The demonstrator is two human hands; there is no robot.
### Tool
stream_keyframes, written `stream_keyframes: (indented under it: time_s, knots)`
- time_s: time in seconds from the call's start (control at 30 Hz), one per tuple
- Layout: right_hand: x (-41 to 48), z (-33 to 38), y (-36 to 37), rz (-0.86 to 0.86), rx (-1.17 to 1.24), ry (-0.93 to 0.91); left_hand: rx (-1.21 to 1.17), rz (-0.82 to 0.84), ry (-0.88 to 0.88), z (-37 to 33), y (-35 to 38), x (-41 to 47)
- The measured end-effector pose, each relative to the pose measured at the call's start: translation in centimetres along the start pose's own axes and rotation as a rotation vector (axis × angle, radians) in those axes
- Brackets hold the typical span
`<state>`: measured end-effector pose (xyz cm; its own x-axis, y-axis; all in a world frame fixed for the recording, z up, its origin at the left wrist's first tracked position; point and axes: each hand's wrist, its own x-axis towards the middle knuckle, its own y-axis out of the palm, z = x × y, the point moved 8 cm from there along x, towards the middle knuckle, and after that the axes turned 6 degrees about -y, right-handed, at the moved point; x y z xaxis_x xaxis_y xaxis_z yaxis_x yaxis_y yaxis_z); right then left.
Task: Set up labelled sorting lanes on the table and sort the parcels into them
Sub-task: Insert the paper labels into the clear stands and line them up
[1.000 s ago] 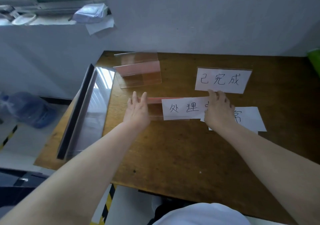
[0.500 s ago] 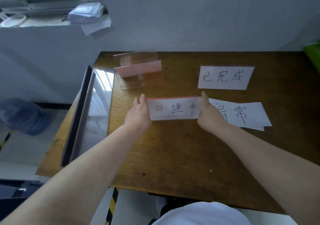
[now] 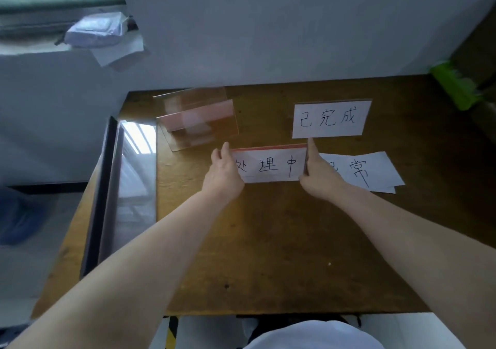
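Observation:
A clear acrylic sign holder with a white handwritten label (image 3: pixel 269 164) stands at the middle of the wooden table (image 3: pixel 268 241). My left hand (image 3: pixel 224 172) grips its left end and my right hand (image 3: pixel 318 174) grips its right end. Behind it to the right a second labelled sign holder (image 3: pixel 331 119) stands upright. A loose paper label (image 3: pixel 370 171) lies flat to the right, partly under my right hand. Two empty clear sign holders (image 3: pixel 198 120) sit at the back left. No parcels show on the table.
A long glass-topped strip (image 3: pixel 126 187) runs along the table's left side. A grey wall closes the back. A green object (image 3: pixel 453 85) sits at the far right corner. A wrapped packet (image 3: pixel 94 30) lies on the window ledge at upper left.
The label has slid fully into the holder, and my right hand moved from on top of the papers to the holder's right end. The holder now stands upright between both hands.

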<state>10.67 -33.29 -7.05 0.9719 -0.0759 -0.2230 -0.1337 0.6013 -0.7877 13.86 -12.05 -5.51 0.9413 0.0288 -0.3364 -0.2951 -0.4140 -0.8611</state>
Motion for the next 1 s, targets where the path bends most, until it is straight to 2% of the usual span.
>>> stream_keyframes:
  time_s: [0.23, 0.4, 0.7, 1.0]
  knots:
    - [1.3, -1.6, -4.0, -0.131, 0.116, 0.038, -0.010, 0.033, 0.070, -4.0, 0.6, 1.7]
    - [3.2, -5.6, -7.1, -0.167, 0.131, 0.103, -0.005, 0.042, 0.099, -9.3, 1.6, 2.8]
    - [7.1, -10.2, -9.6, -0.078, 0.167, 0.125, -0.026, 0.035, 0.054, -14.8, 3.5, 5.9]
    - [9.4, -11.6, -9.5, -0.078, 0.248, 0.106, -0.093, -0.002, 0.024, -15.5, 4.2, 7.5]
